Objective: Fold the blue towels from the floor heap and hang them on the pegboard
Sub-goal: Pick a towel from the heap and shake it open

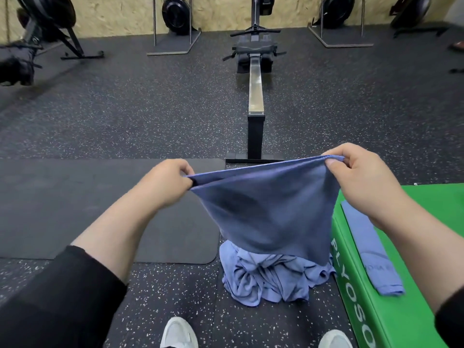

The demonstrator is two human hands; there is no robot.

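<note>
Head view, held towel: a blue towel (266, 212) hangs doubled in the air in front of the person, its two top edges running almost side by side from one hand to the other, its lower end dropping to just above the heap.
Head view, left hand: the left hand (168, 182) pinches the towel's left top corner, fingers curled round the cloth, forearm bare below a pushed-up black sleeve (57, 297).
Head view, right hand: the right hand (361, 177) grips the right top corner, thumb and curled fingers clamped on the gathered edge, held a little higher than the left.
Head view, floor heap: a crumpled heap of blue towels (271, 280) lies on the speckled rubber floor (125, 109), just beside the green box and partly hidden behind the held towel.
Head view, green box: a green plyo box (414, 310) stands at the right, white letters down its side; a folded blue towel (371, 252) lies flat on its top.
Head view, mat: a dark mat (75, 209) lies on the floor to the left, under the left forearm.
Head view, rowing machine: a rowing machine (255, 96) stretches away straight ahead, its rear foot just beyond the held towel.
Head view, shoes: two pale shoes (178, 332) show at the bottom edge.
Head view, pegboard: not in this view.
</note>
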